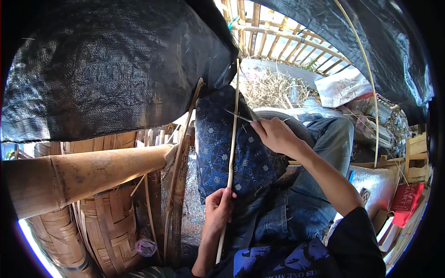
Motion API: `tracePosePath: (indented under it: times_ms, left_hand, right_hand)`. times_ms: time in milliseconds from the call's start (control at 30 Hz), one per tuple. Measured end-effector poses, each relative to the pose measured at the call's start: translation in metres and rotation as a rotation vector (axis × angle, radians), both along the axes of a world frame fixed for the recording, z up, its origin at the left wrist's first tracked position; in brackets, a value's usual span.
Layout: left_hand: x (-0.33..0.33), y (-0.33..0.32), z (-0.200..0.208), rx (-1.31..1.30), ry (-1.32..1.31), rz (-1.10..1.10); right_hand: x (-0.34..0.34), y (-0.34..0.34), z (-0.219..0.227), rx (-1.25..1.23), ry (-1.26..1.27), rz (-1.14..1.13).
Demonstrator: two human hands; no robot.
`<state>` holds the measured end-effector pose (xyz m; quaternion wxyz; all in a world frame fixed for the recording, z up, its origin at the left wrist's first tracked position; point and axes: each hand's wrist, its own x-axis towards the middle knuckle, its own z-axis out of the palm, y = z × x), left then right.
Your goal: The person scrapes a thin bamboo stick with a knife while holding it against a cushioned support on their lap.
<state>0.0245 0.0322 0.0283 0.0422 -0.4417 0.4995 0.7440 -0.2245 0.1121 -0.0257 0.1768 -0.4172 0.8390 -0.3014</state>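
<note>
A long, pale bamboo strip stands lengthwise in front of me, running from near my lap up past the far end of a dark blue patterned cloth. My left hand is closed around its lower part, thumb along the strip. In my right hand is a knife, its handle hidden by the fingers. The thin knife blade points left and crosses the strip's upper part; whether it cuts in I cannot tell. The cloth is spread over my legs.
A thick bamboo pole juts in from the left above woven bamboo walling. Black plastic sheeting hangs at the upper left. Straw-like shavings and a white sack lie beyond. A red bag sits at right.
</note>
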Motion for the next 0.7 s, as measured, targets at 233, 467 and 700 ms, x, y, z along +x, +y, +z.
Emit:
tracePosePath:
  times_ms: [233,467,700]
  left_hand:
    - [-0.003,0.001,0.009,-0.062,-0.010,-0.019]
    - [0.014,0.008,0.022,-0.062,-0.051,-0.004]
    - [0.016,0.009,0.016,-0.041,-0.045,0.013]
  right_hand:
    - [-0.005,-0.015,-0.009,0.069,0.192,0.073]
    - [-0.039,-0.047,-0.031,0.119,0.042,0.032]
    - [-0.057,-0.054,-0.028,-0.033,0.148,-0.061]
